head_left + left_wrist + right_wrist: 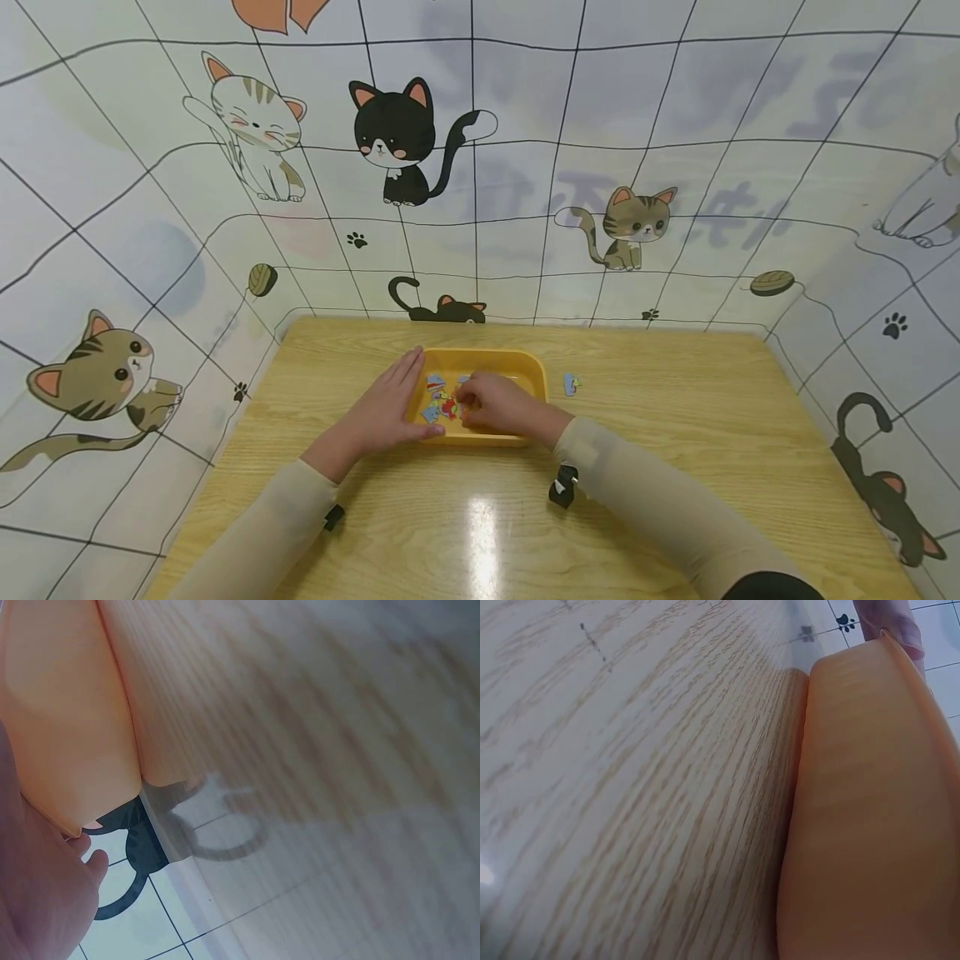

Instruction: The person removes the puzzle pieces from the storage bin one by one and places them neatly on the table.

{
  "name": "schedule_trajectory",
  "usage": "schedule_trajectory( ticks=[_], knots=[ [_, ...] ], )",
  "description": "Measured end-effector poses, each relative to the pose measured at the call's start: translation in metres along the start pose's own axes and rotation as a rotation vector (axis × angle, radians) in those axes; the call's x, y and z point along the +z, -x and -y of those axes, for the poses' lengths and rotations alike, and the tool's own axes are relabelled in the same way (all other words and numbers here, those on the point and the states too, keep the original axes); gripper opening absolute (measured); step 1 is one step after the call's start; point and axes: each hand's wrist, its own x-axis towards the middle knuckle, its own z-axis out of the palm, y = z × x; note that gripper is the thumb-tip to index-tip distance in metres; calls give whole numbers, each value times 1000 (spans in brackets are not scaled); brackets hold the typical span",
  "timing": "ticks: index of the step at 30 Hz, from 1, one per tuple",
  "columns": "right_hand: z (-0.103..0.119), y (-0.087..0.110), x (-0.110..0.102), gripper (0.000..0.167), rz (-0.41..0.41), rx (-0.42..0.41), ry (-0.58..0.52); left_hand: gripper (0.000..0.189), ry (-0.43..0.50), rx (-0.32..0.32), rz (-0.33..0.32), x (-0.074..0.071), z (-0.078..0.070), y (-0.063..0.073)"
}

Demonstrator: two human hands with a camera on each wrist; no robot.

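A yellow-orange plastic tray (536, 392) sits on the wooden table, with several small colourful jigsaw puzzle pieces (432, 412) lying in its left half. My left hand (384, 407) rests against the tray's left end, its fingers straight along that side and the thumb over the near rim. Over the pieces inside the tray, my right hand (497, 403) reaches down with bent fingers. Its fingertips are at the pieces, and whether one is pinched there is hidden. From the left wrist, the tray wall (75, 705) and part of the left hand (45, 877) show.
One loose puzzle piece (571, 384) lies on the table (675, 433) to the right of the tray. Cat-patterned wall covering (517, 183) rises behind the table and along both sides. In the right wrist view, the tray's outer wall (870, 795) stands close.
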Motion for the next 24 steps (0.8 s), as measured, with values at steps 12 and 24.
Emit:
schedule_trajectory(
  ticks=[12,24],
  knots=[
    [-3,-1,0,32,-22,0,-58,135,9,6,-4,1,1,0],
    [-5,5,-6,32,-60,70,-199,134,-7,15,-18,5,5,-1]
  ],
)
